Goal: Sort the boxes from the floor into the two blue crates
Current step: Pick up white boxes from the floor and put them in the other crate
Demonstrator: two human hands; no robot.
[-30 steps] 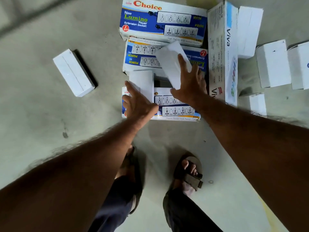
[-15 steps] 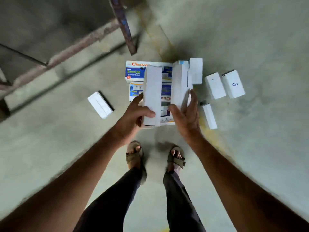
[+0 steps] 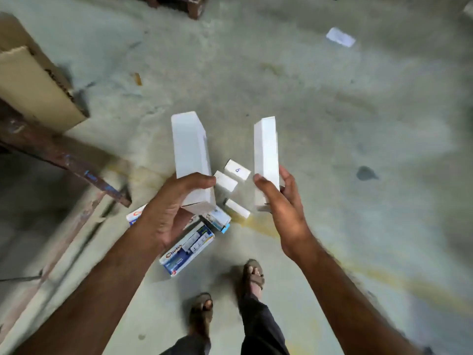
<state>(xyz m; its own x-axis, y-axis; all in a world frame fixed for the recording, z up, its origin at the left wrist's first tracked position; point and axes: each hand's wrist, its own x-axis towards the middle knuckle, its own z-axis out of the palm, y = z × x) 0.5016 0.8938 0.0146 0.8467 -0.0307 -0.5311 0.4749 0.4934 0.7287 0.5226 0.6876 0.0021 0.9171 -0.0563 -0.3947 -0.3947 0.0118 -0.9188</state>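
My left hand [image 3: 170, 208] grips the lower end of a long white box [image 3: 190, 152], held upright above the floor. My right hand [image 3: 280, 201] grips a second long white box [image 3: 266, 155] the same way, a little to the right. Below them on the concrete lie a blue-and-white Choice socket box [image 3: 188, 248], a Viva box [image 3: 217, 219] and three small white boxes [image 3: 236, 171], [image 3: 225, 181], [image 3: 236, 208]. No blue crate is in view.
A brown cardboard carton [image 3: 33, 83] and a rusty metal frame [image 3: 64, 160] stand at the left. A white box or slip of paper [image 3: 340, 40] lies far off at the upper right. My sandalled feet [image 3: 227, 290] stand just below the pile.
Both hands picked a white box off the pile and raised it. I have stood up and turned, so the pile now sits lower and the view swings across the floor.
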